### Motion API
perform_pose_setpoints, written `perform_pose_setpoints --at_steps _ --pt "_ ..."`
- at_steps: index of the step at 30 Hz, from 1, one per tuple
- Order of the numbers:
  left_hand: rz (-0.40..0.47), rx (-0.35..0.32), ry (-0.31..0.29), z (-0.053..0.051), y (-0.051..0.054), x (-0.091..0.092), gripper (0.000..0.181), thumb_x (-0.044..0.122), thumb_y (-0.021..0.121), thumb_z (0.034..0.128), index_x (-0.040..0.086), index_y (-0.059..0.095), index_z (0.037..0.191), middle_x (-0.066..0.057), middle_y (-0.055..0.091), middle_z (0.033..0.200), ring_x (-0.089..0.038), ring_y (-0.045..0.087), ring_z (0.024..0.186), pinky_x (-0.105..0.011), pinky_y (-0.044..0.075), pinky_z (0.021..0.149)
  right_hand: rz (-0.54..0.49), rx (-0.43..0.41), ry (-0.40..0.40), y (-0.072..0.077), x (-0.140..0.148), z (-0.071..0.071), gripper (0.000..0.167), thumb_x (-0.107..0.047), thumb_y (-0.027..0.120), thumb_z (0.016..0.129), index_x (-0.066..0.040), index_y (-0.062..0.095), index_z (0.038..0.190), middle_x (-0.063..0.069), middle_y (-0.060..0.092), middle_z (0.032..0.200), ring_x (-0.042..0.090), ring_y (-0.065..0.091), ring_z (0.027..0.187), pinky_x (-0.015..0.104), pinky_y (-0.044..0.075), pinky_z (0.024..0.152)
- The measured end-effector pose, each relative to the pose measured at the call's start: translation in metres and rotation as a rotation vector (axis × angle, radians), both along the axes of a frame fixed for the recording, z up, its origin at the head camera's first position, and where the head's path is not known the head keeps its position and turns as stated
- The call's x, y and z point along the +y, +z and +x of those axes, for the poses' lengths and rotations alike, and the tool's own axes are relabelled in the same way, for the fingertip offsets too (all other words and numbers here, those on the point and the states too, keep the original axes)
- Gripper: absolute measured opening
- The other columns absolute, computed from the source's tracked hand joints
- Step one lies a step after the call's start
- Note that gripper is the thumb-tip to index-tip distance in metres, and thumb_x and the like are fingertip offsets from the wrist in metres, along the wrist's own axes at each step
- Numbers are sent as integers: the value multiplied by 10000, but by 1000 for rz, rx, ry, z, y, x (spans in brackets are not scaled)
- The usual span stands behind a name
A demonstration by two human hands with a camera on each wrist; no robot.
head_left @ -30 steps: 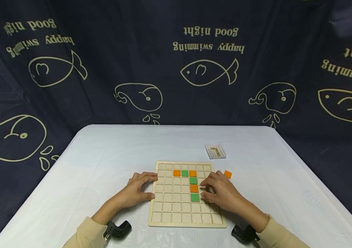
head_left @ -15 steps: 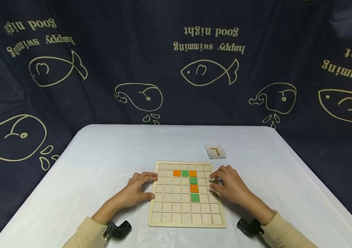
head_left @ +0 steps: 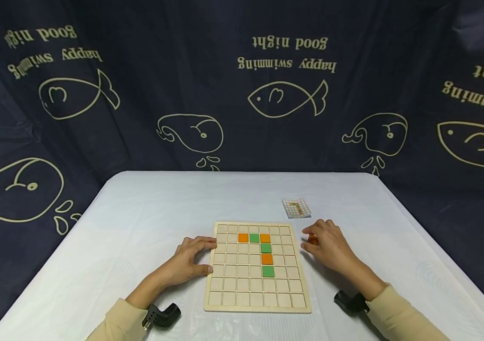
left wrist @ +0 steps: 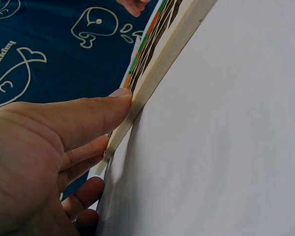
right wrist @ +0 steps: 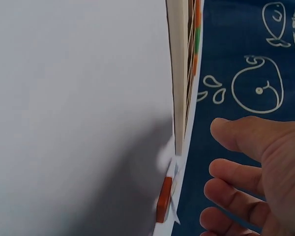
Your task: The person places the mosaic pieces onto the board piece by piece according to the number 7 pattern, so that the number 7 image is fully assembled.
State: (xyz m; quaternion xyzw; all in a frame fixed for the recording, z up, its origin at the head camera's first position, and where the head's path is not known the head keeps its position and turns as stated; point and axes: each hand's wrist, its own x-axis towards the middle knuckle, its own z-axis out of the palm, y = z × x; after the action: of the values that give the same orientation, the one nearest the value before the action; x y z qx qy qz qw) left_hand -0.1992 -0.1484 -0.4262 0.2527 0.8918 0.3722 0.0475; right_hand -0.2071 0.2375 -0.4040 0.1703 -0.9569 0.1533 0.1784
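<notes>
A wooden grid board (head_left: 258, 309) lies flat in the head view, with orange and green square tiles (head_left: 266, 248) set in a bent line. My left hand (head_left: 184, 264) rests against its left edge, thumb and index finger spread apart along it. In the left wrist view, the extended thumb (left wrist: 101, 112) touches the board's side. Right of the board, my right hand (head_left: 331, 245) hovers over a loose orange tile (head_left: 312, 240), partly hidden by the fingers. The right wrist view shows that orange tile (right wrist: 163, 199) on the table, apart from the spread fingers.
Behind the board's right corner lies a small card (head_left: 296, 208) printed with a coloured grid pattern. A white cloth covers the table (head_left: 160, 199). A dark curtain (head_left: 233, 94) with fish and whale drawings hangs beyond the far edge.
My right hand has moved right, from above the board to the loose orange tile beside it. My left hand has stayed at the board's left edge, and the tiles on the board have not moved.
</notes>
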Motion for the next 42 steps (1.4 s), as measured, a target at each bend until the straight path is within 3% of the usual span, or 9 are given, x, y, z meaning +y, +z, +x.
perform_pose_setpoints --at_steps 42 --pt "5 -12 8 -1 -1 1 562 264 751 780 159 558 1297 69 443 1434 -150 341 1144 -445 230 957 -12 -130 -122 -14 32 -13 291 -215 754 736 -26 708 952 71 619 854 223 481 797 397 369 719"
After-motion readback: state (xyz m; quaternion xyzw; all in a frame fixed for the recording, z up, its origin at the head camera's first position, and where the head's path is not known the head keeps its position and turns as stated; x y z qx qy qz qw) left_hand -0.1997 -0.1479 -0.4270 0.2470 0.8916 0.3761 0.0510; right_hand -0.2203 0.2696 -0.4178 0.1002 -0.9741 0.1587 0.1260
